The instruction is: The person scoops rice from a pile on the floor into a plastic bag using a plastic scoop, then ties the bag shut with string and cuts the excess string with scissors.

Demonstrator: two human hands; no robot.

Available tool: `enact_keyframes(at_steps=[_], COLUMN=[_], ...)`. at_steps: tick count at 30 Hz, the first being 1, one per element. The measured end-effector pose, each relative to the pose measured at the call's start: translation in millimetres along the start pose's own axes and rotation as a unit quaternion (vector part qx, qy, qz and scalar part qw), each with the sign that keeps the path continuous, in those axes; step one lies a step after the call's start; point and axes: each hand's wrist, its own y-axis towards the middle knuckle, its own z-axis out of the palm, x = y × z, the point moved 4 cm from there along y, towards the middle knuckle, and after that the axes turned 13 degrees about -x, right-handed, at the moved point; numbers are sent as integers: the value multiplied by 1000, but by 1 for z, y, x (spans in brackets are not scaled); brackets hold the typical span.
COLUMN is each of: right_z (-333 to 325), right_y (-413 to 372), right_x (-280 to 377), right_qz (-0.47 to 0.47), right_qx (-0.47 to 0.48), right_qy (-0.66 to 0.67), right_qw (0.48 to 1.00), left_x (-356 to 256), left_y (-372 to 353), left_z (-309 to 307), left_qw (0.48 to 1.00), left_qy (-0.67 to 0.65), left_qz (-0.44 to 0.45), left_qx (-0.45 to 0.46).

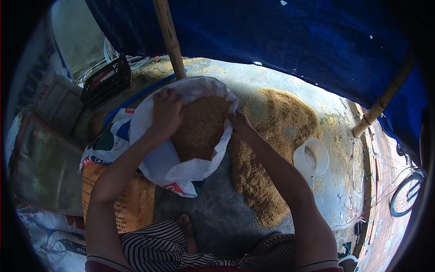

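Observation:
A white woven sack (156, 159) stands in front of me with its mouth spread wide. Brown, grain-like loose material (204, 127) fills it. My left hand (167, 109) is at the left side of the opening, fingers bent against the inner wall and rim. On the right, my right hand (240, 124) grips the sack's rim, its fingers partly hidden by the fabric. A heap of similar tan material (276, 122) lies on the floor to the right of the sack. A translucent white plastic tub (311, 157) rests at the heap's right edge.
An orange printed sack (136, 204) lies at my left. Behind it are a black crate (108, 79) and a blue hose (136, 97). A bamboo pole (168, 38) stands just beyond the sack. Blue tarpaulin (272, 31) hangs overhead; a bicycle wheel (405, 195) is far right.

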Motion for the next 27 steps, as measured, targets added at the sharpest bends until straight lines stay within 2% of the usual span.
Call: enact_keyframes(at_steps=[2, 3, 5, 6, 8, 9, 11, 12, 13, 14, 15, 17, 19, 23, 25, 27], right_z=[-2, -2, 1, 1, 4, 5, 11, 15, 18, 22, 25, 30, 31, 19, 11, 6], right_y=[1, 5, 12, 17, 17, 10, 8, 9, 9, 10, 5, -7, -18, -17, -10, -1], right_x=[17, 22, 28, 28, 34, 44, 51, 57, 62, 64, 73, 94, 114, 138, 144, 139], right_qz=[10, 18, 25, 19, 14, 3, -6, -51, -96, -94, -84, -74, -55, -77, -103, -123], right_qx=[4, 13, 22, 7, -8, -17, -25, -25, -26, -26, -34, -43, -44, -25, 15, -1], right_qy=[42, 91, 140, 165, 191, 165, 138, 121, 103, 102, 121, 139, 229, 245, 230, 204], right_qw=[999, 996, 990, 986, 982, 986, 990, 991, 990, 990, 989, 987, 971, 966, 968, 971], left_x=[17, 25, 58, 76, 124, 137, 152, 157, 162, 167, 172, 183, 187, 186, 189, 183], left_y=[3, 0, -10, -13, -31, -36, -39, -40, -37, -35, -32, -23, -7, 35, 56, 72], left_z=[-23, -29, -30, -29, -5, -1, 0, 0, -3, -5, -5, -10, -21, -55, -68, -79], left_qw=[985, 985, 978, 978, 948, 948, 967, 967, 968, 965, 965, 955, 954, 931, 927, 915], left_qy=[140, 142, 165, 166, 14, 15, -30, -30, -68, -105, -106, -116, -115, -115, -133, -175], left_qz=[3, 2, -116, -115, -238, -239, -223, -223, -230, -237, -237, -271, -274, -334, -320, -331], left_qx=[-99, -98, 53, 52, 209, 209, 119, 120, 76, 32, 33, -23, -32, -91, -146, -147])
